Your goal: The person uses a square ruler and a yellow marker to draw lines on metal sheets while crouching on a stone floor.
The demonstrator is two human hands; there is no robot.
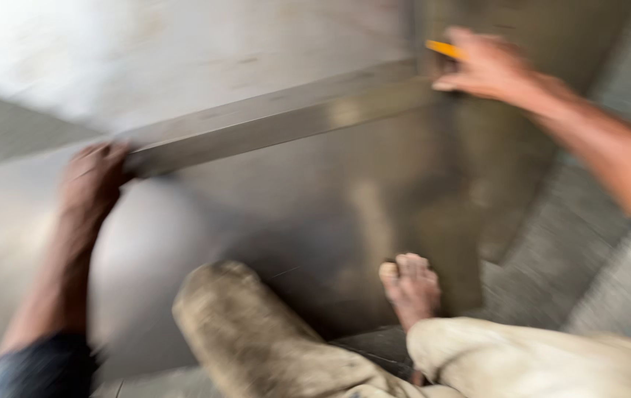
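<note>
Metal straightedge (pixel 278 121), a long flat bar of grey steel, lies slantwise across a large sheet of dull metal (pixel 315 221), its lower end toward the left and its upper end toward the right. The left hand (pixel 94 177) presses down at the bar's lower left end, its fingers (pixel 112 155) curled together over the tip of the bar and touching it. The right hand (pixel 489 66) sits at the bar's upper right end, its fingers (pixel 452 77) pinched on a small yellow pencil-like tool (pixel 444 49) that pokes out to the left of the hand, just above the bar; whether the tool's tip meets the sheet cannot be told, as the whole view is smeared by motion. Both forearms reach in from the sides, the left one in a dark sleeve (pixel 42 365) near the lower left corner. The metal sheet lies flat on the floor (pixel 595 243), which shows as rough grey paving along the right side. A bare foot (pixel 411 284) rests on the sheet near its lower edge, and knees in dusty pale trousers (pixel 256 332) fill the bottom of the view. Bright light washes out the upper left corner.
</note>
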